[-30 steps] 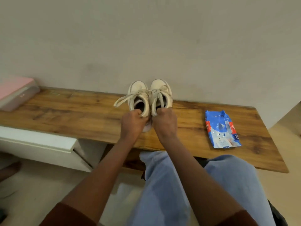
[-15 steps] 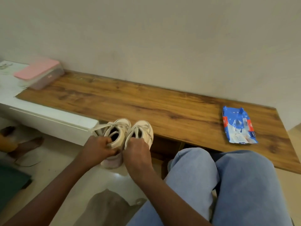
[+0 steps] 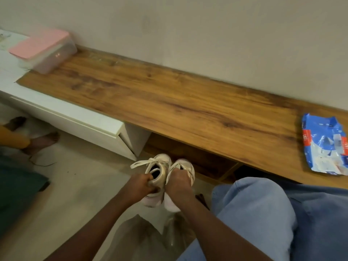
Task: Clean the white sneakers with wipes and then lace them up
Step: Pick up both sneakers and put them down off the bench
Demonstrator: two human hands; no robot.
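I hold two white sneakers side by side over the floor, in front of the wooden bench (image 3: 188, 102). My left hand (image 3: 140, 187) grips the heel collar of the left sneaker (image 3: 160, 166), whose lace ends hang out to the left. My right hand (image 3: 178, 183) grips the collar of the right sneaker (image 3: 187, 164), covering most of its opening. The blue pack of wipes (image 3: 325, 146) lies on the bench at the far right, well away from both hands.
A clear box with a pink lid (image 3: 43, 48) sits at the bench's left end. A white drawer unit (image 3: 75, 121) juts out below it. Another person's foot (image 3: 43, 140) rests on the floor at left. My jeans-clad knees (image 3: 263, 213) fill the lower right.
Both hands have carried the sneakers off the bench top and down toward the floor, in front of the bench. The camera has swung left and down.
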